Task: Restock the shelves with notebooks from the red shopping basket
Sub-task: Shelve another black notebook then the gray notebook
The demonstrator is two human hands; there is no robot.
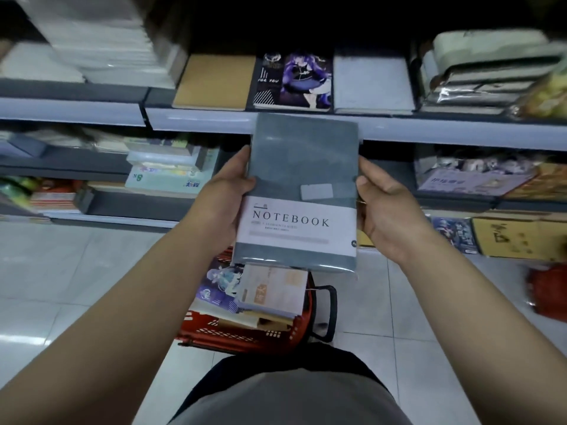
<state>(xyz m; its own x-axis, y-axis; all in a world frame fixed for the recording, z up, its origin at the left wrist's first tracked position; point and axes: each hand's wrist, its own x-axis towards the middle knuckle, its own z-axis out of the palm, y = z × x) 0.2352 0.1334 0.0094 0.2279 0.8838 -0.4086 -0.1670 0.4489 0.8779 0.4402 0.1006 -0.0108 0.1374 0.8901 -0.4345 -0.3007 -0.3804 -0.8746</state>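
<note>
A grey notebook (pixel 302 167) in clear wrap, with a white band reading NOTEBOOK, is held flat in front of the shelf (pixel 196 119). My left hand (pixel 228 194) grips its left edge and my right hand (pixel 386 207) grips its right edge. Its far end overlaps the shelf's front lip. Below it on the floor stands the red shopping basket (pixel 245 334) with several more notebooks (pixel 270 289) stacked inside. The held notebook hides the basket's far side.
On the shelf ahead lie a brown notebook (pixel 214 82), a purple anime-cover notebook (pixel 294 81) and a pale grey stack (pixel 372 82). Wrapped stacks fill both sides. Lower shelves hold more stationery. A cardboard box (pixel 515 237) and a red bag (pixel 549 289) sit at the right on the tiled floor.
</note>
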